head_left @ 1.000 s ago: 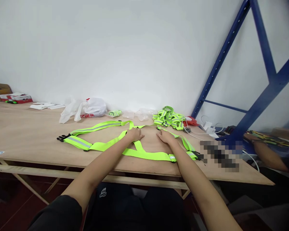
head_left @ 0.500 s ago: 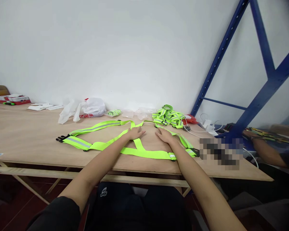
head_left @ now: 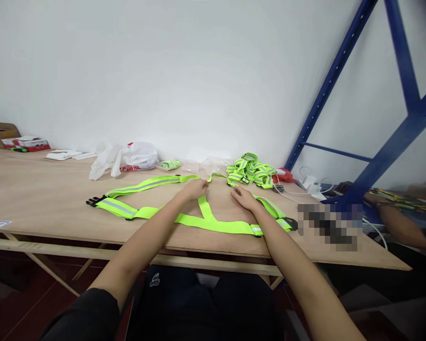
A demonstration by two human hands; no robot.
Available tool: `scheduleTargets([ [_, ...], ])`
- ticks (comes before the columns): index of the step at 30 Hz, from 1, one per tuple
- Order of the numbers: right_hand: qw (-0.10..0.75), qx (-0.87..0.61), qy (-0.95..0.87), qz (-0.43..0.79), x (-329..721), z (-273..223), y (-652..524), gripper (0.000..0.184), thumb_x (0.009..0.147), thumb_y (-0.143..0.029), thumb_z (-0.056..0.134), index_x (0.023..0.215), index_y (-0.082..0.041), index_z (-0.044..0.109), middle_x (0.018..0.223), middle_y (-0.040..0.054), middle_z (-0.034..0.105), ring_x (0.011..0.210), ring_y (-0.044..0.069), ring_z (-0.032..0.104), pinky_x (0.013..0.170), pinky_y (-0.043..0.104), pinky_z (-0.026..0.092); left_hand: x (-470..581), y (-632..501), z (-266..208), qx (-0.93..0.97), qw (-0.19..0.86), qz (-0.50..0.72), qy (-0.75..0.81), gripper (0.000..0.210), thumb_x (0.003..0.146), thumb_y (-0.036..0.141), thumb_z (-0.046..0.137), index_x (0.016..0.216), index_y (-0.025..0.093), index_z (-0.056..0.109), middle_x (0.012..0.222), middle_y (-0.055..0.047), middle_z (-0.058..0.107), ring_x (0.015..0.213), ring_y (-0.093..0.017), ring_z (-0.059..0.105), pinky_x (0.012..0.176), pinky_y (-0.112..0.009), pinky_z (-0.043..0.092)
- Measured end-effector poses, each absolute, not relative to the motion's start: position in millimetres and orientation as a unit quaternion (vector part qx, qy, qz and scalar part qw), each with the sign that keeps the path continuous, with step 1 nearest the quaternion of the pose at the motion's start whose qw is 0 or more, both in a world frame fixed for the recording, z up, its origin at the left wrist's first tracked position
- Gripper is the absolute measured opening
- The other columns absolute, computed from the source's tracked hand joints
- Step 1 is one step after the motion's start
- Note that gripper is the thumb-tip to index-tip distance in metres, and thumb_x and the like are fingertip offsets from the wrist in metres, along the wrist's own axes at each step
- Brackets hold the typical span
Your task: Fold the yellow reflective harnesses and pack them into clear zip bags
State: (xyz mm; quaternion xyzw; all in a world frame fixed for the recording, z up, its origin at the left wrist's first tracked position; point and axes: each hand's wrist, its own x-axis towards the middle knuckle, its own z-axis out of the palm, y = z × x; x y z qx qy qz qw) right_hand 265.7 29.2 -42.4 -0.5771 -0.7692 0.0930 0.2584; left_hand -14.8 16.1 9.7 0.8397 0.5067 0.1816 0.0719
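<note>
A neon-yellow reflective strap vest (head_left: 195,221) lies spread on the wooden table, with grey stripes along its side straps. Its black buckles stick out at the left and right ends. My left hand (head_left: 196,189) is closed on the vest's strap near the far middle, where the centre strap meets the upper straps. My right hand (head_left: 244,198) has its fingers curled in on the right upper strap, beside a small black adjuster. The hands are a short way apart, and my forearms cover parts of the lower band and side straps.
A heap of similar yellow vests (head_left: 250,170) sits against the wall, near a red bag (head_left: 286,175) and white cables. White plastic bags (head_left: 140,156) and a packed vest (head_left: 170,164) are left of it. A blue rack (head_left: 383,147) rises at right, with another person's arm (head_left: 397,220) beyond.
My left hand has gone from flat, spread fingers to a closed grip on the strap. The right hand's fingers have curled inward onto the strap. The view has shifted slightly.
</note>
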Motion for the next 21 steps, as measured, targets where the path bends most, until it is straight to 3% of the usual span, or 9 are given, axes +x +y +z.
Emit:
scheduleTargets([
  [6, 0.269, -0.578, -0.763, 0.107, 268.0, -42.4, 29.9, 0.039, 0.095, -0.035, 0.055, 0.129, -0.019, 0.064, 0.136, 0.0110, 0.064, 0.124, 0.027, 0.060, 0.109, 0.040, 0.042, -24.2, 16.2, 14.4, 0.837, 0.039, 0.143, 0.527, 0.020, 0.082, 0.026, 0.058, 0.096, 0.018, 0.070, 0.099, -0.009, 0.073, 0.095, -0.027, 0.067, 0.080, -0.031, 0.051],
  [12, 0.277, -0.584, -0.754, 0.113, 269.7, -39.7, 29.3, 0.037, 0.094, -0.032, 0.055, 0.127, -0.019, 0.065, 0.133, 0.0106, 0.066, 0.122, 0.027, 0.061, 0.108, 0.042, 0.043, -26.0, 14.0, 15.3, 0.843, 0.035, 0.127, 0.522, 0.029, 0.084, 0.034, 0.058, 0.104, 0.019, 0.070, 0.111, -0.010, 0.072, 0.103, -0.028, 0.065, 0.087, -0.033, 0.051],
  [16, 0.283, -0.584, -0.752, 0.115, 270.5, -39.1, 29.4, 0.036, 0.094, -0.031, 0.055, 0.126, -0.020, 0.066, 0.132, 0.0100, 0.067, 0.121, 0.027, 0.062, 0.108, 0.042, 0.043, -27.9, 13.3, 17.5, 0.860, 0.061, 0.098, 0.497, 0.031, 0.085, 0.043, 0.058, 0.100, 0.021, 0.074, 0.105, -0.007, 0.074, 0.100, -0.027, 0.066, 0.088, -0.033, 0.050],
  [21, 0.290, -0.582, -0.751, 0.115, 271.4, -40.3, 29.9, 0.034, 0.093, -0.028, 0.056, 0.123, -0.019, 0.067, 0.130, 0.0103, 0.068, 0.119, 0.026, 0.063, 0.105, 0.039, 0.045, -35.1, 12.5, 20.1, 0.877, 0.118, 0.059, 0.462, 0.059, 0.081, 0.067, 0.058, 0.121, 0.025, 0.070, 0.124, -0.005, 0.070, 0.113, -0.028, 0.063, 0.094, -0.031, 0.048],
])
